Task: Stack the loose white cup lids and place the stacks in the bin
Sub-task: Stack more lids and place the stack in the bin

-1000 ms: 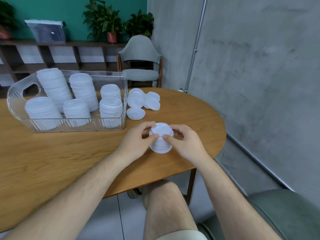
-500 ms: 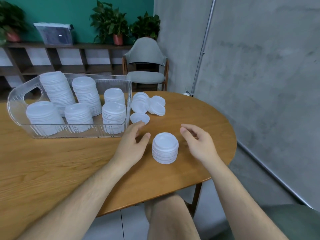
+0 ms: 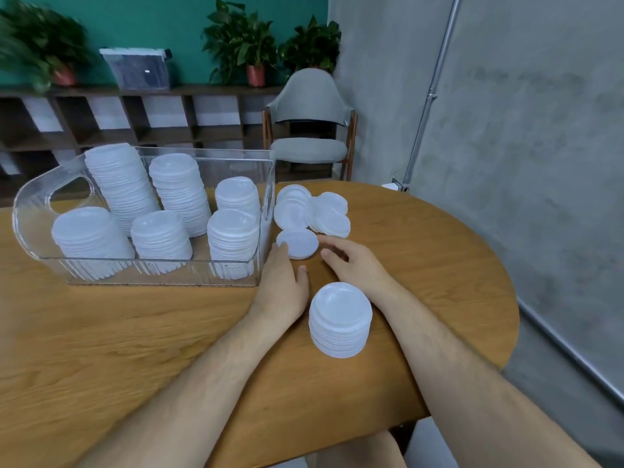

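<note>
A stack of white lids [image 3: 340, 319] stands free on the wooden table [image 3: 135, 332] between my forearms. Beyond it a small flat pile of lids [image 3: 299, 243] lies on the table. My left hand [image 3: 282, 285] reaches to that pile's left edge with fingers straight, fingertips touching it. My right hand [image 3: 354, 263] lies to the pile's right, fingers loosely extended, holding nothing. More loose lids [image 3: 312, 211] lie in a heap behind. The clear bin [image 3: 162, 275] at left holds several lid stacks.
A grey chair [image 3: 309, 130] stands behind the table's far edge. A shelf with potted plants [image 3: 246, 42] and a storage box [image 3: 138, 67] lines the back wall. The table's rounded edge [image 3: 506, 298] drops off at right beside a concrete wall.
Both hands let go of the stack, which now stands alone, and moved forward to the small lid pile beside the bin.
</note>
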A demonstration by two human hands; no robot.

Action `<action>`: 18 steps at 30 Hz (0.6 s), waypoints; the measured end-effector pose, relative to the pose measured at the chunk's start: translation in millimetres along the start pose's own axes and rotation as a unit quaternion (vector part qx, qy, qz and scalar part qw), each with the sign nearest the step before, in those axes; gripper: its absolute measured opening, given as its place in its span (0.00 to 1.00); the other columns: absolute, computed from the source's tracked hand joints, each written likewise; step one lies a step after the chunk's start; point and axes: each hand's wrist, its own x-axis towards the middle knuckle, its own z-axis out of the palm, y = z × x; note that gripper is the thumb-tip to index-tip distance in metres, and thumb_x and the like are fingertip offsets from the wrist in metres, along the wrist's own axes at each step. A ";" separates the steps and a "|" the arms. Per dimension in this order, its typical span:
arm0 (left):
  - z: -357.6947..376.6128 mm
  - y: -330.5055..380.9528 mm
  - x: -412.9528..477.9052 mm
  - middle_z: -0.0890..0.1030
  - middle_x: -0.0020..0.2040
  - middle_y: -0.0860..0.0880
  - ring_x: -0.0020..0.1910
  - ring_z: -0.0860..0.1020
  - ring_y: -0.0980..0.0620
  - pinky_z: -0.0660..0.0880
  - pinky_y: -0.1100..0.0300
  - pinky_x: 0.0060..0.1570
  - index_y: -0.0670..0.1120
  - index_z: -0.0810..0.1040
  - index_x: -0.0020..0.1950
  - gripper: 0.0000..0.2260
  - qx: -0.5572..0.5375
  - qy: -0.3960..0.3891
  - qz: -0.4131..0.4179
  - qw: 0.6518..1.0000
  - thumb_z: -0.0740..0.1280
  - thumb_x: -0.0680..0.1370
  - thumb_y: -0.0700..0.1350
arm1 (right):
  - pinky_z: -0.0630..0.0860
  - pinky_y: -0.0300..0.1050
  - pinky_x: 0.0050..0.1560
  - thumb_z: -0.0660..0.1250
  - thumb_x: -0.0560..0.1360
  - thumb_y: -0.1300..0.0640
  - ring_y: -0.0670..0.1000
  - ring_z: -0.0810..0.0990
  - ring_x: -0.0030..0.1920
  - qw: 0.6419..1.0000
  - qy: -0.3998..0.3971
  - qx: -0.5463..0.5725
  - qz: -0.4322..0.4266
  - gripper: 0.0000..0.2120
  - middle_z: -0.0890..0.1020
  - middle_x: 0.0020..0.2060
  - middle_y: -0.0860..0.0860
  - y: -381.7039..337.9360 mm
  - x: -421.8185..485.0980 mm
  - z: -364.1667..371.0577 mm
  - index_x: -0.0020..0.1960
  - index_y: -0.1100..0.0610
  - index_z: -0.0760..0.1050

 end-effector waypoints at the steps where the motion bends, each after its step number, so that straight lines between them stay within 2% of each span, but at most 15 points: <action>1: -0.2 0.3 -0.5 0.67 0.77 0.44 0.76 0.63 0.48 0.56 0.62 0.74 0.40 0.63 0.77 0.24 -0.009 0.006 0.005 1.000 0.63 0.82 0.41 | 0.72 0.30 0.60 0.64 0.82 0.56 0.35 0.77 0.58 1.000 -0.003 0.003 -0.002 0.16 0.82 0.59 0.39 2.3 2.2 1.0 0.69 0.48 0.77; 4: -0.7 -2.9 -2.4 0.70 0.73 0.44 0.74 0.66 0.49 0.59 0.64 0.71 0.40 0.65 0.77 0.23 -0.022 0.013 0.015 1.000 0.64 0.82 0.40 | 0.74 0.35 0.62 0.66 0.81 0.57 0.39 0.79 0.59 0.999 0.008 0.032 0.001 0.15 0.83 0.59 0.43 8.7 2.2 0.8 0.67 0.50 0.79; 8: -0.7 -11.7 -2.0 0.71 0.71 0.46 0.71 0.69 0.51 0.67 0.50 0.72 0.44 0.66 0.77 0.24 -0.037 0.003 0.036 0.999 0.65 0.82 0.42 | 0.76 0.35 0.55 0.70 0.78 0.61 0.41 0.81 0.57 0.995 0.066 0.075 -0.003 0.14 0.83 0.59 0.47 11.9 -4.5 -2.3 0.63 0.53 0.81; 11: -2.9 -12.1 -4.0 0.71 0.69 0.49 0.65 0.70 0.59 0.70 0.55 0.70 0.47 0.68 0.76 0.22 -0.055 0.011 0.066 0.996 0.65 0.81 0.42 | 0.77 0.35 0.53 0.72 0.76 0.67 0.42 0.82 0.56 0.992 0.088 0.093 -0.011 0.15 0.80 0.60 0.50 11.5 -12.8 -2.5 0.60 0.54 0.82; 13: -6.8 -8.1 -6.5 0.71 0.67 0.49 0.62 0.72 0.58 0.71 0.59 0.67 0.48 0.70 0.75 0.21 -0.081 0.023 0.076 0.994 0.65 0.81 0.39 | 0.79 0.37 0.53 0.73 0.74 0.69 0.44 0.83 0.56 0.990 0.104 0.096 -0.024 0.16 0.80 0.59 0.50 10.6 -17.3 -3.5 0.58 0.55 0.82; 18: -12.8 -1.9 -9.0 0.70 0.65 0.51 0.65 0.74 0.56 0.72 0.62 0.67 0.47 0.72 0.71 0.19 -0.132 0.037 0.106 0.985 0.65 0.81 0.36 | 0.78 0.36 0.50 0.76 0.72 0.67 0.46 0.83 0.53 0.982 0.152 0.088 -0.064 0.14 0.81 0.55 0.50 6.7 -23.7 -6.5 0.56 0.58 0.83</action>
